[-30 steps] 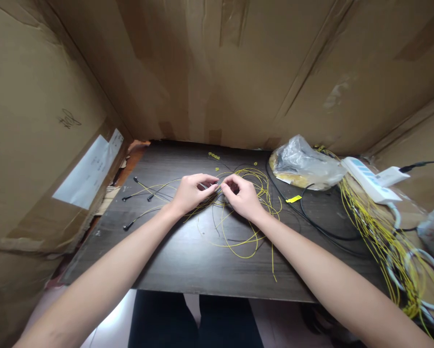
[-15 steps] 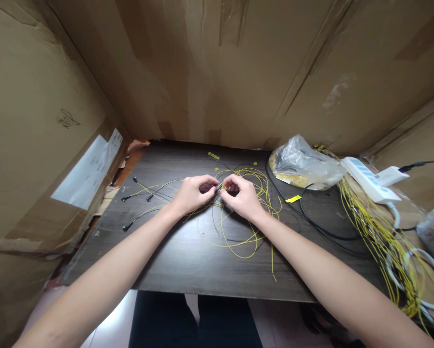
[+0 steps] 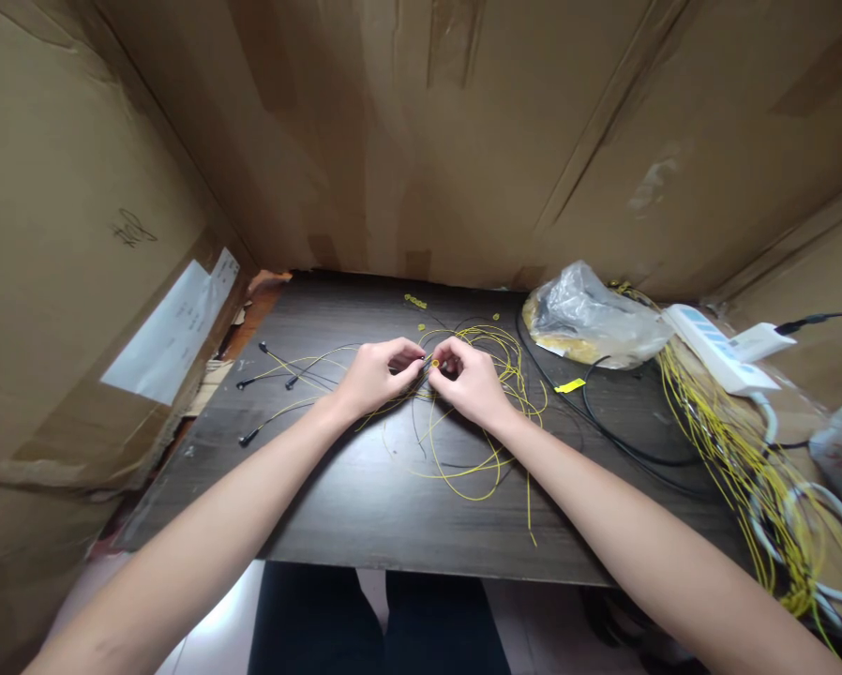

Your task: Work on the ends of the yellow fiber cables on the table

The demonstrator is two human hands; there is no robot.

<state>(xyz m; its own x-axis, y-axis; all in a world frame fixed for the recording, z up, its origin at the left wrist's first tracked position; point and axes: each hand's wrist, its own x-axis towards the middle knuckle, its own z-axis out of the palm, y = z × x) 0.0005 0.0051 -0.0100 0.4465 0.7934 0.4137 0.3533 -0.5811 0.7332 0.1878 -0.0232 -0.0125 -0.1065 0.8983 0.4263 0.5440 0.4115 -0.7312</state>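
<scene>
My left hand [image 3: 375,380] is closed in a pinch on a thin wire, with a small dark tip [image 3: 422,357] at its fingertips. Close beside it, my right hand [image 3: 473,382] pinches a small yellow ring [image 3: 435,364]. The two sets of fingertips almost meet over the middle of the table. Coiled yellow and black thin wires [image 3: 498,487] spread under and around my right hand. To the left, several wire ends carry black connectors [image 3: 248,438]. Beyond my hands lies a short row of little yellow rings [image 3: 415,301], with a loose yellow piece [image 3: 495,317] farther right.
A clear plastic bag [image 3: 596,319] rests at the back right, by a white power strip [image 3: 720,352]. A yellow wire bundle [image 3: 716,441] hangs over the table's right side. A black cable [image 3: 618,450] with a yellow tag crosses the dark table [image 3: 365,525]. Cardboard walls [image 3: 365,141] enclose it.
Both hands keep the same pinch in nearly the same place. The whole view has shifted very slightly; the wires on the table lie as before.
</scene>
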